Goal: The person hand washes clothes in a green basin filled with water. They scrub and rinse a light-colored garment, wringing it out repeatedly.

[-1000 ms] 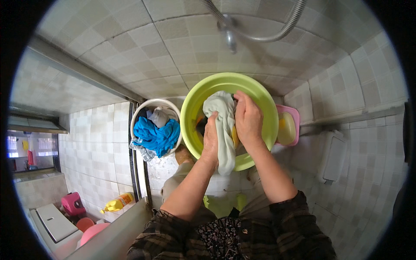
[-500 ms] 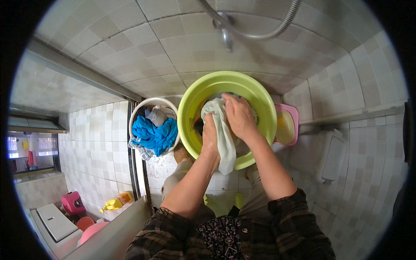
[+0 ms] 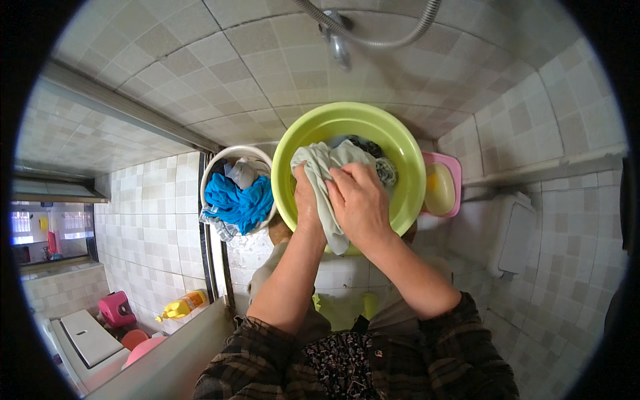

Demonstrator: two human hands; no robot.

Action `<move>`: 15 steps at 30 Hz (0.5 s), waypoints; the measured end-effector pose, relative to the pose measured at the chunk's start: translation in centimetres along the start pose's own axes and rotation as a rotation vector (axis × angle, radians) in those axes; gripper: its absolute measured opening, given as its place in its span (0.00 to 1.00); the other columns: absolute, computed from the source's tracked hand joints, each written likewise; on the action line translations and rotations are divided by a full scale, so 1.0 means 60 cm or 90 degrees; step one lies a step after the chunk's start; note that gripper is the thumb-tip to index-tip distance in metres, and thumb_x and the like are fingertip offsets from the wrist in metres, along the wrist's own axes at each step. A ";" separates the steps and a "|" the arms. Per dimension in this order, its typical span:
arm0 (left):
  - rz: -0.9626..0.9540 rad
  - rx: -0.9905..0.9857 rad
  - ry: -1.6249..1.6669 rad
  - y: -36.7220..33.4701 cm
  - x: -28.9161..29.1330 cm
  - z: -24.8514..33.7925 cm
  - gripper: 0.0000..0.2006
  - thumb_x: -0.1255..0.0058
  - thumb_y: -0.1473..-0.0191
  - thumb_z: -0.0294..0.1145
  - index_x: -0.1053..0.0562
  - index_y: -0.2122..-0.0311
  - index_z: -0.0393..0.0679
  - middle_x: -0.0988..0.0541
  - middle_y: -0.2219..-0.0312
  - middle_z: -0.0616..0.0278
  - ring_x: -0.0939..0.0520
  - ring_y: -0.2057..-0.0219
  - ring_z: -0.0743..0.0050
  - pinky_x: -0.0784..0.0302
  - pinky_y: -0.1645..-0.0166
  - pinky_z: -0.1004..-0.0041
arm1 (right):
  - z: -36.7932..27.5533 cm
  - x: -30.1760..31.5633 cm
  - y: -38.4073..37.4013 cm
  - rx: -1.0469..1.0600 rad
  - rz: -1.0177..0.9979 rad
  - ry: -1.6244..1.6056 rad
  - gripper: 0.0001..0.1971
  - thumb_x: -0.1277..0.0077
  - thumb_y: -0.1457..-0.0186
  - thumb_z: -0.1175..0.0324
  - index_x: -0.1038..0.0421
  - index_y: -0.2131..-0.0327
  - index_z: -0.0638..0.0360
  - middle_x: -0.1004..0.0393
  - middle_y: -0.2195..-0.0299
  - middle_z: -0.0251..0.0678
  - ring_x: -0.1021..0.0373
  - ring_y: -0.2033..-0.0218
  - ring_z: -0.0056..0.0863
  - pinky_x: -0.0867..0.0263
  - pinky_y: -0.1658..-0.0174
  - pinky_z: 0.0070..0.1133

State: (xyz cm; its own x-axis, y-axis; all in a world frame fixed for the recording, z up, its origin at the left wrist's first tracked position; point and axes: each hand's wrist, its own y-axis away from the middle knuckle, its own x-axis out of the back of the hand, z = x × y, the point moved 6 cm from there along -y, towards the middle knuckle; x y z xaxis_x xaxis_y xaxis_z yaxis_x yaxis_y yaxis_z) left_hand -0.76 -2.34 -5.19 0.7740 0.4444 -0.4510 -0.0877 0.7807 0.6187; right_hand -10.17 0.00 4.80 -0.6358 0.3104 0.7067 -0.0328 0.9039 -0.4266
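Observation:
A wet, pale green piece of laundry [image 3: 325,159] is bunched between my hands over the big lime-green basin [image 3: 347,112], one end hanging over the near rim. My left hand [image 3: 307,198] grips it from the left, fingertips partly tucked under the folds. On its right side, my right hand [image 3: 361,203] has curled fingers pressed into the cloth. Behind them in the basin, dark patterned laundry [image 3: 386,172] lies in what looks like water. The rest of the basin's bottom is hidden by my hands and the cloth.
A white basket [image 3: 204,175] with bright blue clothes [image 3: 239,200] stands left of the basin. Right of it is a pink tub [image 3: 455,175] holding a yellowish bowl [image 3: 439,192]. A tap [image 3: 340,53] and metal hose [image 3: 400,40] are on the wall. A yellow bottle [image 3: 180,307] lies beyond the doorway.
My right hand has gone from lying stretched on the cloth to curling its fingers into it, and sits nearer me. The cloth is bunched wider, more of it to the left.

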 end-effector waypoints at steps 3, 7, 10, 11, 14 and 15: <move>0.015 0.031 0.056 -0.013 0.012 -0.017 0.25 0.64 0.49 0.54 0.29 0.60 0.41 0.26 0.68 0.59 0.25 0.67 0.68 0.30 0.61 0.71 | 0.025 -0.013 -0.005 -0.023 0.074 0.030 0.06 0.48 0.53 0.69 0.33 0.72 0.58 0.33 0.73 0.37 0.32 0.73 0.35 0.34 0.74 0.28; 0.029 0.033 0.075 0.004 -0.013 -0.025 0.25 0.64 0.49 0.54 0.31 0.57 0.42 0.26 0.65 0.59 0.25 0.64 0.66 0.30 0.58 0.70 | 0.070 -0.025 -0.016 -0.050 0.125 0.098 0.08 0.52 0.49 0.64 0.37 0.74 0.56 0.32 0.80 0.37 0.32 0.82 0.35 0.35 0.83 0.29; 0.012 0.015 0.074 -0.013 0.006 -0.024 0.21 0.66 0.45 0.51 0.32 0.60 0.45 0.27 0.66 0.59 0.26 0.65 0.66 0.30 0.57 0.70 | 0.061 -0.038 -0.016 -0.085 0.077 0.138 0.12 0.56 0.47 0.62 0.36 0.79 0.55 0.33 0.89 0.37 0.34 0.89 0.35 0.37 0.85 0.28; 0.022 0.023 0.065 -0.018 0.020 -0.026 0.20 0.66 0.45 0.51 0.32 0.60 0.45 0.27 0.67 0.59 0.26 0.65 0.66 0.30 0.58 0.69 | 0.045 -0.038 -0.013 -0.058 0.056 0.116 0.13 0.56 0.47 0.62 0.36 0.82 0.55 0.34 0.90 0.37 0.35 0.90 0.35 0.37 0.85 0.29; -0.008 -0.002 0.069 -0.046 0.041 -0.023 0.28 0.63 0.50 0.56 0.29 0.57 0.41 0.26 0.66 0.57 0.26 0.66 0.65 0.31 0.60 0.69 | 0.002 -0.037 -0.008 0.020 0.017 0.074 0.18 0.54 0.49 0.64 0.37 0.91 0.55 0.36 0.93 0.38 0.36 0.91 0.35 0.39 0.86 0.28; 0.003 0.018 0.068 -0.035 0.025 -0.025 0.28 0.63 0.50 0.56 0.30 0.57 0.41 0.26 0.66 0.56 0.26 0.66 0.66 0.31 0.60 0.69 | 0.034 -0.049 -0.013 -0.044 -0.055 0.101 0.18 0.55 0.49 0.63 0.35 0.90 0.56 0.33 0.90 0.41 0.36 0.91 0.38 0.39 0.85 0.30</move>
State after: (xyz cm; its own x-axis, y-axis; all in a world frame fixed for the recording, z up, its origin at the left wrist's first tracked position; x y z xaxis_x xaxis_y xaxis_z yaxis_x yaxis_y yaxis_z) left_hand -0.38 -2.65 -8.12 0.7025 0.4932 -0.5130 -0.0725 0.7667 0.6378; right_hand -9.84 -2.19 1.93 -0.5038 0.2683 0.8211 -0.0248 0.9457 -0.3242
